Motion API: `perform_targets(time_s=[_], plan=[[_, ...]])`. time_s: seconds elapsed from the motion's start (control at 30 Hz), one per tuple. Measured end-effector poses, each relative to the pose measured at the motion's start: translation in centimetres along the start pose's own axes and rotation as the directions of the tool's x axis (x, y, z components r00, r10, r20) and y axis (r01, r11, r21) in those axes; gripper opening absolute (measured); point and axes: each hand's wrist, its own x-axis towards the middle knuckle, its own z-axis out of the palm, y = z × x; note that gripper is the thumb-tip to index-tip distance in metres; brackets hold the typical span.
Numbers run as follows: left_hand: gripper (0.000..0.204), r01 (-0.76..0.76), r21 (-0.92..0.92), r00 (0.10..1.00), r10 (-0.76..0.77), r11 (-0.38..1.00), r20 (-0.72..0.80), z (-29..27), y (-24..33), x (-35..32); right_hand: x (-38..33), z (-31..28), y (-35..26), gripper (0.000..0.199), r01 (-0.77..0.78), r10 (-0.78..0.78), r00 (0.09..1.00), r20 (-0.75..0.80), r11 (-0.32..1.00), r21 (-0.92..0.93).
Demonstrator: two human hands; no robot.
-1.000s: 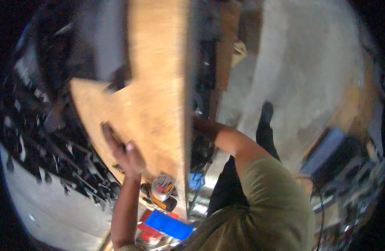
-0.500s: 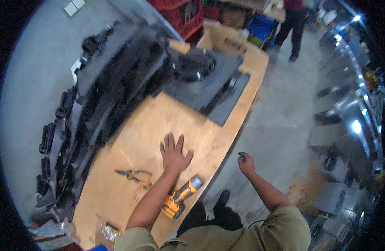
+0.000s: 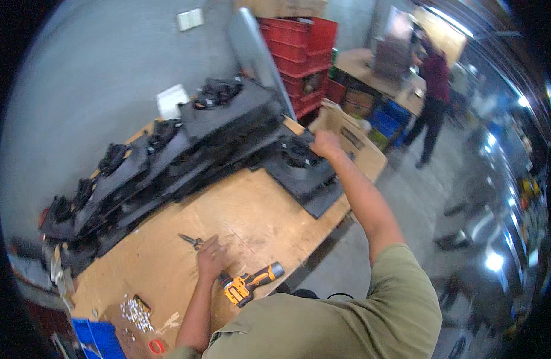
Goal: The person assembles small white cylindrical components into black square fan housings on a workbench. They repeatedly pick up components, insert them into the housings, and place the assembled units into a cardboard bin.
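My left hand (image 3: 211,258) is low on the table, its bent fingers over the handles of a pair of pliers (image 3: 189,239) whose dark jaws stick out to the left. Just right of that wrist lies a yellow and black cordless drill (image 3: 250,283). My right arm stretches far forward. The right hand (image 3: 325,144) is closed at the far edge of a flat black panel (image 3: 314,200) with a round fan-like part (image 3: 296,152) on it. What its fingertips grip is partly hidden.
More black panels with round parts (image 3: 227,122) are piled along the table's far left side. Small pale pieces (image 3: 136,314), a red ring (image 3: 157,346) and a blue bin (image 3: 99,338) are near left. Red crates (image 3: 296,54) and a cardboard box (image 3: 350,134) stand beyond. Another person (image 3: 434,90) stands far right.
My right hand has swung from beside the table forward to the black panel. The left hand has moved left and nearer, onto the pliers' handles. My view has tilted up.
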Motion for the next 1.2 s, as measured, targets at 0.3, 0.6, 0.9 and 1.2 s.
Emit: perform_targets(time_s=[0.3, 0.6, 0.9, 1.2], plan=[[0.017, 0.747, -0.119, 0.436, -0.617, 0.654, -0.655, -10.3, -1.4, -27.0, 6.9, 5.6, 3.4, 0.048, 0.350, -0.382, 0.886, 0.263, 0.923, 0.162], [0.027, 0.802, 0.015, 0.494, -0.650, 0.596, -0.577, -13.0, -2.9, -32.7, -1.5, -8.1, 2.0, 0.053, 0.389, -0.391, 0.916, 0.091, 0.920, 0.043], [0.028, 0.857, 0.100, 0.424, -0.582, 0.505, -0.694, -23.1, -9.0, -27.4, -18.7, -11.5, -9.4, 0.058, 0.201, -0.258, 0.950, 0.176, 0.936, 0.288], [0.027, 0.694, 0.457, 0.718, -0.587, 0.557, -0.374, -25.9, -15.6, -26.1, -27.9, -0.1, -35.0, 0.053, 0.176, -0.416, 0.834, 0.363, 0.824, 0.539]])
